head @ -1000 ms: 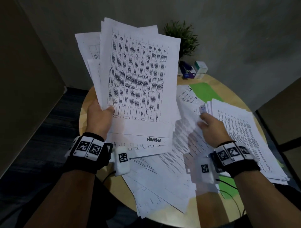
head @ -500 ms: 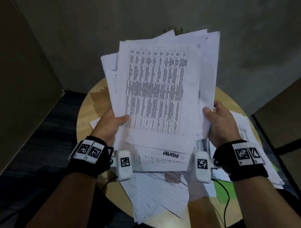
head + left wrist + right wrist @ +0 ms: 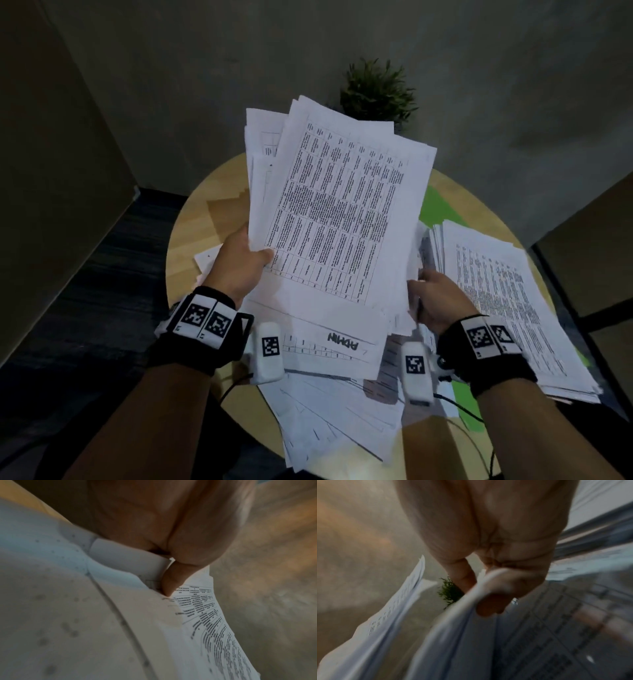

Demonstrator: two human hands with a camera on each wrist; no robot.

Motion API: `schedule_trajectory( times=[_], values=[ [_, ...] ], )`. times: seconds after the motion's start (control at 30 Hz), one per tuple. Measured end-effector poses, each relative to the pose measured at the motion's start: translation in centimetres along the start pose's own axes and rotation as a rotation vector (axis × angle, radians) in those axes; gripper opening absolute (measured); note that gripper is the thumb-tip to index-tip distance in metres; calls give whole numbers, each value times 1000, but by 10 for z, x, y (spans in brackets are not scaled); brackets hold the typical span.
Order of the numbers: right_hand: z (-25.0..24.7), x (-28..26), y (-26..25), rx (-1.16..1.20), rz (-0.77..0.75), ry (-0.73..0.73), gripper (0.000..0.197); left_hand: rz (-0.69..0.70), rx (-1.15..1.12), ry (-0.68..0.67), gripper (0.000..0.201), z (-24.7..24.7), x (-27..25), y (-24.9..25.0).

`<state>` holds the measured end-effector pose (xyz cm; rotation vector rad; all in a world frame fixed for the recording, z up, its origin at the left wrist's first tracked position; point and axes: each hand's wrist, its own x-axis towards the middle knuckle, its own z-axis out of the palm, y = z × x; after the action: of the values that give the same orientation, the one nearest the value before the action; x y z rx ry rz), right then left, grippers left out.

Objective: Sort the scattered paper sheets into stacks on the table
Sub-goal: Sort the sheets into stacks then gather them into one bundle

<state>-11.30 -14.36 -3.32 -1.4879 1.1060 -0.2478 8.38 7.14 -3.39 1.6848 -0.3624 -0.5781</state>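
Note:
A thick bundle of printed sheets (image 3: 339, 212) is held up over the round wooden table (image 3: 191, 222). My left hand (image 3: 239, 263) grips its lower left edge, thumb on the top table-printed page (image 3: 202, 615). At the bundle's right edge, my right hand (image 3: 435, 294) pinches a few sheets (image 3: 453, 628) between thumb and fingers. A tidy stack of printed pages (image 3: 507, 301) lies on the table at the right. Loose sheets (image 3: 329, 414) spread over the near part of the table under the bundle.
A small potted plant (image 3: 376, 92) stands at the table's far edge against the wall. Green paper (image 3: 436, 212) shows under the sheets at the right. A dark cable (image 3: 462, 407) runs over the near right part. A brown panel (image 3: 51, 171) stands at the left.
The bundle swung from left to centre and now tilts right and sits lower. My right hand left the table sheets, took the bundle's right edge, and has dropped lower beside the right stack.

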Motion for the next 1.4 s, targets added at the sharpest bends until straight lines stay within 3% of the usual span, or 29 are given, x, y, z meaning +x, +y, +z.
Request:
schedule_trajectory(
  times=[0.13, 0.2, 0.4, 0.67, 0.8, 1.0, 1.07, 1.23, 1.33, 1.4],
  values=[
    [3, 12, 20, -100, 90, -20, 18, -28, 106, -111, 46, 2, -3, -2],
    [3, 22, 30, -103, 82, -51, 29, -49, 174, -150, 43, 4, -2, -4],
    [14, -10, -5, -29, -169, -8, 33, -67, 201, -131, 47, 2, 0, -6],
    [4, -43, -40, 248, -446, 71, 24, -39, -25, -101, 48, 3, 4, -6],
    [2, -51, -48, 218, -489, 100, 16, -27, -61, -142, 40, 4, 3, 0],
    [-11, -63, -64, 260, -530, 51, 10, -12, -172, -209, 44, 10, -9, 17],
    [-17, -68, -73, 254, -548, 2, 27, 0, -217, -219, 44, 11, -15, 23],
    [-34, -68, -87, 186, -599, -97, 25, 55, -309, -131, 43, 29, -27, 28],
    [-45, -58, -80, 150, -588, -84, 42, 99, -305, -44, 43, 47, -27, 30],
    [-51, -49, -76, 121, -571, -82, 40, 136, -297, 7, 42, 59, -26, 34]
  ],
)
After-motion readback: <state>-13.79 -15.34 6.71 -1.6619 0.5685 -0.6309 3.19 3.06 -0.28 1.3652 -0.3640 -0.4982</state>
